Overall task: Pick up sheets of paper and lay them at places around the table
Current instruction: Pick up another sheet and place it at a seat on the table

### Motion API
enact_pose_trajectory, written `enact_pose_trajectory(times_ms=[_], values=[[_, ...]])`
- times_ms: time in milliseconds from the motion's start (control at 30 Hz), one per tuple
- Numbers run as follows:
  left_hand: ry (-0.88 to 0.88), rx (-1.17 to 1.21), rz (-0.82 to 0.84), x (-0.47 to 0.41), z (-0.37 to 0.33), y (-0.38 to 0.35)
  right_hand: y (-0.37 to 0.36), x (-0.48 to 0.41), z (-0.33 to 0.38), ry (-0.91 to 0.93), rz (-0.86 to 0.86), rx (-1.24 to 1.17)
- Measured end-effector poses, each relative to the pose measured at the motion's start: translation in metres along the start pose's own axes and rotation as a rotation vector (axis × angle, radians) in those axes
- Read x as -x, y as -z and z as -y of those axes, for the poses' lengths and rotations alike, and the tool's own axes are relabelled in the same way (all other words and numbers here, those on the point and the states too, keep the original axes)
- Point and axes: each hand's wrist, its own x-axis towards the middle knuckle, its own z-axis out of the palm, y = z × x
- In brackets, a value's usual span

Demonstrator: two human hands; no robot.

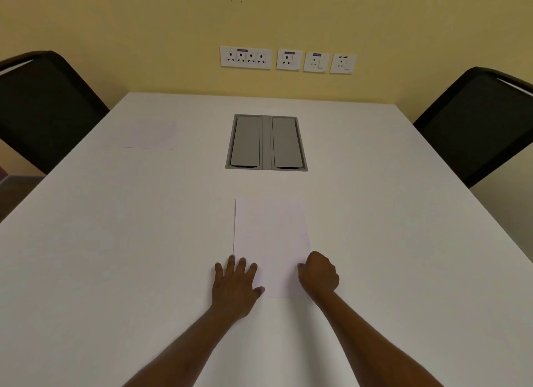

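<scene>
A white sheet of paper [272,236] lies flat on the white table [115,242], just in front of me and a little right of centre. My left hand [235,285] rests flat on its near left corner, fingers spread and thumb on the paper. My right hand [317,274] is curled at the sheet's near right edge, with the fingertips at the paper's edge; whether it pinches the paper is hidden. A second white sheet [150,135] lies flat at the far left of the table, faint against the surface.
A grey cable box [266,142] with two closed flaps is set into the table's middle. Black chairs stand at the far left [43,109] and far right [478,124]. Wall sockets [288,60] sit on the yellow wall beyond.
</scene>
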Motion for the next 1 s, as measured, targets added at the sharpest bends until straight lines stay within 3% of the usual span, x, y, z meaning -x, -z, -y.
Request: enact_pose_trajectory(times_ms=[333,467,700,1000], values=[[0.009,0.014,0.008,-0.001,0.0,-0.002,-0.003,0.002,0.0,-0.025,-0.128,0.029],[0.006,0.01,0.003,-0.002,0.0,-0.001,-0.001,-0.003,0.002,-0.055,-0.153,-0.125],[0.003,0.009,-0.003,-0.002,0.0,-0.002,0.005,-0.016,0.004,-0.127,-0.008,-0.428],[-0.009,0.01,0.019,-0.004,0.001,-0.002,0.01,-0.032,0.004,-0.105,0.038,-0.447]])
